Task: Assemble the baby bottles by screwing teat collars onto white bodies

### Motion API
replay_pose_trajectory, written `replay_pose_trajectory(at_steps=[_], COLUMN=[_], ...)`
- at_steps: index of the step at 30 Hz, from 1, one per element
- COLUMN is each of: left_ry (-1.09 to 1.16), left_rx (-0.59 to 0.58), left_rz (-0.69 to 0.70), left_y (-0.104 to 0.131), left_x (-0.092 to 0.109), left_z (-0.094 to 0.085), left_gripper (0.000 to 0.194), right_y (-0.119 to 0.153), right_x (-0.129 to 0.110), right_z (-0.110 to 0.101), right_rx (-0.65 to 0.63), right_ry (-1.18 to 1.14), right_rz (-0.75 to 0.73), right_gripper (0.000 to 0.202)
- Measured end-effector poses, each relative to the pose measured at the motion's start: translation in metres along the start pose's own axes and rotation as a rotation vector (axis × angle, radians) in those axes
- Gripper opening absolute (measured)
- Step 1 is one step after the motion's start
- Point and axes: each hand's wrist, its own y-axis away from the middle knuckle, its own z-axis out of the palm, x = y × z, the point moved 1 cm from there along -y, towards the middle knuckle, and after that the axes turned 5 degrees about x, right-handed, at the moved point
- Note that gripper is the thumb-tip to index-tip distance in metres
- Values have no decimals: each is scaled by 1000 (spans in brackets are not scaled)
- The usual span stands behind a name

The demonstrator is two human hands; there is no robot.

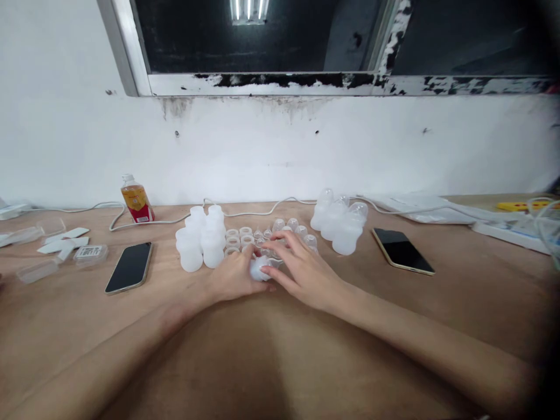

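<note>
In the middle of the table, a small white baby bottle (258,269) lies tilted between both hands. My left hand (236,274) is wrapped around it from the left. From the right, my right hand (308,277) closes on its other end, thumb and fingers touching it; what exactly sits under those fingers is partly hidden. Just behind the hands are several white collar rings (245,240), several see-through teats (259,234) and several see-through dome caps (301,231). White bottle bodies (191,251) stand grouped at left. Bottles with dome caps (345,232) stand at right.
A phone (129,267) lies at left, another phone (402,251) at right. A drink bottle (137,200) stands by the wall. Plastic boxes (91,255) and white pieces lie far left. A white cable (266,211) runs along the back to a power strip (510,234).
</note>
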Motion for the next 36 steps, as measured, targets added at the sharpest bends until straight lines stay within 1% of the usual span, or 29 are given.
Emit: replay_pose_trajectory(at_steps=[1,2,3,4,5,6,7,9,10,11,13,15,16,18,20,22,24,27,31,34,35,36], left_ry=[-19,-38,-50,-53,-53,-52,-48,-25,-1,29,85,104,88,0,-139,-238,-268,-262,-261,-259,-275,-306], left_rx=[9,10,0,-13,-23,-28,-27,-4,26,70,205,348,390,420,411,412,421,435,472,472,498,558], left_rz=[2,7,13,13,11,10,7,-22,-46,-76,-152,-220,-238,-249,-262,-318,-385,-439,-409,-368,-349,-318], left_y=[0,1,1,0,0,0,1,4,7,12,24,40,48,62,71,76,77,73,62,59,60,62], left_x=[1,2,3,3,3,3,3,1,-1,-3,-9,-16,-19,-27,-35,-43,-50,-60,-71,-79,-79,-78], left_z=[0,0,-1,-1,-2,-3,-5,-7,-9,-10,-14,-19,-22,-30,-41,-51,-59,-63,-60,-59,-60,-62], left_gripper=[61,62,62,61,60,58,57,55,53,50,42,37,36,34,36,40,43,47,51,54,56,60], right_y=[-2,-4,-4,-3,-3,-1,0,2,3,4,6,9,11,16,18,16,12,4,-3,-5,-6,-6], right_x=[7,13,17,20,22,22,23,24,26,28,33,37,38,38,35,33,31,29,25,23,22,22], right_z=[5,9,13,16,17,17,15,8,5,2,0,5,10,24,36,45,49,53,60,63,63,63], right_rx=[-72,-178,-285,-359,-387,-363,-301,-167,-122,-91,-70,-131,-190,-309,-362,-359,-357,-361,-358,-358,-361,-364], right_ry=[1,-45,-121,-203,-269,-304,-304,-251,-221,-193,-123,-15,50,183,276,321,331,320,355,389,396,399], right_rz=[98,166,201,198,162,102,29,-114,-162,-184,-152,-81,-58,-32,-6,30,54,72,58,24,14,6], right_gripper=[34,37,37,36,33,31,31,29,28,27,28,33,35,37,43,49,52,51,46,39,37,35])
